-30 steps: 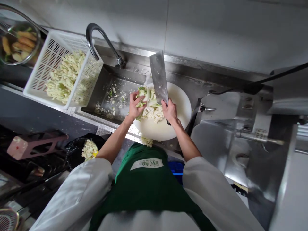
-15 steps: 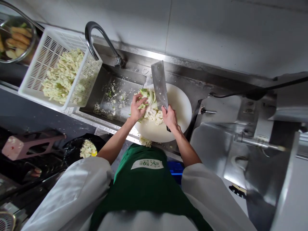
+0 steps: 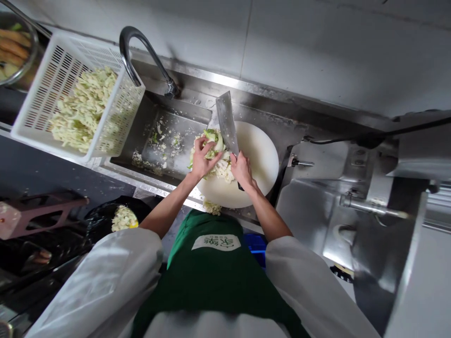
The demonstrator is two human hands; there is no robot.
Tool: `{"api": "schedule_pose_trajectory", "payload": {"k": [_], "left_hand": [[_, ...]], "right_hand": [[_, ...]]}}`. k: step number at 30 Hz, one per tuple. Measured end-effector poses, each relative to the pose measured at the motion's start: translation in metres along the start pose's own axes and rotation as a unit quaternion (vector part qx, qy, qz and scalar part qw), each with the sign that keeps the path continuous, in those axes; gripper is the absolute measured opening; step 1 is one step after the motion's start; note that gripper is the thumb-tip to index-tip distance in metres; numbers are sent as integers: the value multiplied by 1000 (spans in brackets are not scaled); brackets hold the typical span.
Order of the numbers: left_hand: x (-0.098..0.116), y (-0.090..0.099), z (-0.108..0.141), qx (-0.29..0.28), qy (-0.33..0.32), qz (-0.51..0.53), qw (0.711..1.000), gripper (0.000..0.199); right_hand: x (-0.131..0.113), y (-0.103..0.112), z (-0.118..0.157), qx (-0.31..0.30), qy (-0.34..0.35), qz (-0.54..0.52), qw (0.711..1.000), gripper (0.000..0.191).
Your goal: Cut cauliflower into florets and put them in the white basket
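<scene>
My right hand (image 3: 242,170) is wrapped round the handle of a cleaver (image 3: 226,117), whose broad blade points up and slightly left. My left hand (image 3: 202,159) presses on a cauliflower (image 3: 220,141) with green leaves, its fingers curled over the left side. The blade stands close against the right side of the cauliflower; whether it touches, I cannot tell. Beneath both hands lies a round white cutting board (image 3: 259,164). Pale cut pieces (image 3: 224,172) sit on it below the cauliflower.
Left of the board is a metal sink (image 3: 165,141) strewn with scraps, under a curved faucet (image 3: 144,44). A white basket (image 3: 19,126) of cut cauliflower stands beyond it. A black bag (image 3: 95,218) with scraps hangs low left. Metal equipment (image 3: 305,206) is at the right.
The cleaver and my right hand have shifted left toward the cauliflower. My left thumb has stretched further over it. The whole view has moved slightly.
</scene>
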State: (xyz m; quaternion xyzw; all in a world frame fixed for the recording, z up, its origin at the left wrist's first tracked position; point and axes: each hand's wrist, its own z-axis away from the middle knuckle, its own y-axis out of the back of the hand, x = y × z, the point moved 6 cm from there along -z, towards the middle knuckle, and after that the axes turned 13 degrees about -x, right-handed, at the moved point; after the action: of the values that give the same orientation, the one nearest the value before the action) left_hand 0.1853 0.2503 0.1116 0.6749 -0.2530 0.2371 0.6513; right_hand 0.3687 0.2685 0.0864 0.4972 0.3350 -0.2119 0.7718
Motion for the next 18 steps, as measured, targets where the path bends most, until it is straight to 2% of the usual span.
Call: {"api": "schedule_pose_trajectory", "payload": {"k": [5,8,11,14,18], "left_hand": [[-2,4,-2,0,-3,3,1000,40],[13,4,-5,-12,-39,-6,999,48],[27,2,-7,-11,18,-51,998,53],[30,3,-6,21,92,-53,994,63],[17,-1,-6,24,73,22,997,63]], "right_hand": [[-8,-9,-15,5,-15,2,1000,31],[-10,-10,-24,-6,-14,4,1000,27],[-4,-3,-28,-7,-7,-13,1000,23],[7,9,-31,-11,11,-22,1000,21],[19,24,-32,6,33,-32,999,26]]}}
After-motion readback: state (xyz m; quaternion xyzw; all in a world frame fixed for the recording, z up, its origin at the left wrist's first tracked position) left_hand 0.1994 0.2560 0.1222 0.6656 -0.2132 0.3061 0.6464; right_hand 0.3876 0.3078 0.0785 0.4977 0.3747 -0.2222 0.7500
